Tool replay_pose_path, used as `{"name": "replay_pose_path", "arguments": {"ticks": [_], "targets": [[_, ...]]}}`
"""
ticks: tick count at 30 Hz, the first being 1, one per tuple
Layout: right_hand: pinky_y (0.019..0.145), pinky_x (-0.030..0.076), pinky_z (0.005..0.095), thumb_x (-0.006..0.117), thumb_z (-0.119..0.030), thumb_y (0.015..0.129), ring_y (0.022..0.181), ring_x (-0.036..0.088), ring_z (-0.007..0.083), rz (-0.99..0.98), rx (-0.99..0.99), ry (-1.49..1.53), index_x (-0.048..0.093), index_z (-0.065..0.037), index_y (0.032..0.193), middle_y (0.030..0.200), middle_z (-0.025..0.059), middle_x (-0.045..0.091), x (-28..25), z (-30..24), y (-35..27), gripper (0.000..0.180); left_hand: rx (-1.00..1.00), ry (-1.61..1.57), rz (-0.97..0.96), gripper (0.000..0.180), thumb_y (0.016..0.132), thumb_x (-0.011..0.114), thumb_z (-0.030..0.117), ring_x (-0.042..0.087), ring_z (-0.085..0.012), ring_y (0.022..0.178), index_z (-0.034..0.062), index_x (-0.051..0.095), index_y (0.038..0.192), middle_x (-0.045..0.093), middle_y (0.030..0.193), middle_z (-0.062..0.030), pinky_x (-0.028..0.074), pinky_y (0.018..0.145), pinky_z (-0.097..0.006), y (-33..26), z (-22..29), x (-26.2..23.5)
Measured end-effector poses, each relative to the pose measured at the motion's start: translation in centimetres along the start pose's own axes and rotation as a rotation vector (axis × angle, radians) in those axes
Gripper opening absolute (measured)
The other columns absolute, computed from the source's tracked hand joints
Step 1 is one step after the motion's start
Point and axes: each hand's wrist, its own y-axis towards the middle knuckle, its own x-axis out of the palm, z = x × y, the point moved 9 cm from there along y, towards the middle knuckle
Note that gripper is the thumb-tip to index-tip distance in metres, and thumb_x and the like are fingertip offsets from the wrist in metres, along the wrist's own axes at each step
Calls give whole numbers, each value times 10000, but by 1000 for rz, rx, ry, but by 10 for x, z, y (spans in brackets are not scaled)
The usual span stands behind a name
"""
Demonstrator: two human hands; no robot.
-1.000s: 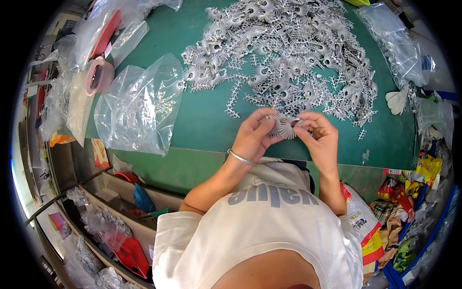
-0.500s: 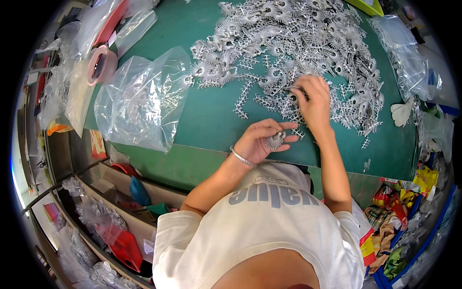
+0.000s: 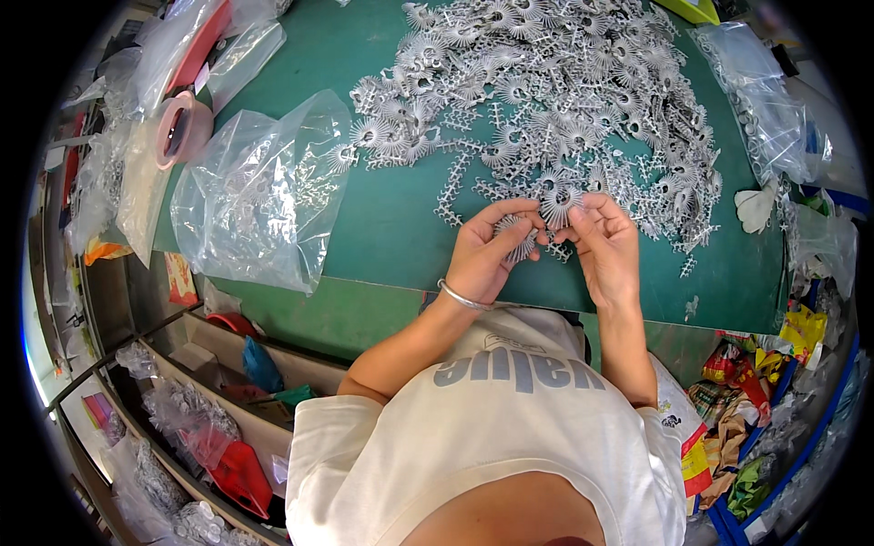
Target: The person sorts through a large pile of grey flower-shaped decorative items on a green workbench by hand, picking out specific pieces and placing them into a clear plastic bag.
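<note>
My left hand (image 3: 482,255), with a silver bracelet at its wrist, is closed on a grey fan-shaped piece (image 3: 516,240) with thin ribs. In my right hand (image 3: 608,244) another grey fan-shaped piece (image 3: 561,209) is pinched between thumb and fingers. The two hands are close together over the table's near side, their fingertips almost meeting. Just beyond them spreads a large heap of grey pieces (image 3: 537,82), some fan-shaped with a round hole, others like branched strips. A loose branched strip (image 3: 452,187) lies at the heap's near left edge.
The green table (image 3: 391,227) bears a clear plastic bag (image 3: 259,196) on the left, beside a pink ring-shaped holder (image 3: 193,132). More clear bags (image 3: 765,109) lie along the right edge. Below left stands an open drawer (image 3: 300,364); at lower right are colourful wrappers (image 3: 742,382).
My right hand has come back from the heap toward my left hand, now with a fan-shaped piece in its fingers. My left fingers have closed round their own piece, raising it slightly.
</note>
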Motion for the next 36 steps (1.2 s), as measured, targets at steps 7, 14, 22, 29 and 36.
{"name": "replay_pose_path", "arguments": {"ticks": [7,14,22,29,36], "targets": [[636,493,248,578,2,820,711,603,136,-21,-34,-91,555,11,926,838,112,637,5,-4,-7,109,62,143,54,178,851,550,49,580,-174,781,-13,557,1018,606,900,-119,473,630,-277,-3,9,6],[596,445,194,615,1,797,666,565,84,17,-66,-196,566,6,887,790,65,628,3,-7,-11,103,40,85,14,121,861,537,62,572,-169,744,-17,564,949,602,843,-122,460,608,-275,-4,11,13],[581,432,176,608,37,790,679,572,79,18,-149,-270,563,12,885,787,63,628,7,-15,-16,108,41,74,-16,100,871,520,66,567,-176,743,-14,557,919,597,822,-129,455,610,-279,-4,13,17],[628,479,209,593,55,794,708,607,120,14,-134,-203,554,27,892,802,102,635,7,-13,-16,109,21,103,2,105,870,522,69,576,-174,752,-18,555,919,606,839,-138,464,613,-277,-5,12,14],[554,443,207,614,28,786,611,551,75,50,-192,-276,567,17,853,734,49,620,8,-13,-15,82,-39,165,23,291,886,515,145,582,-184,894,-22,507,1125,579,1041,-111,494,723,-298,-4,8,14]]}}
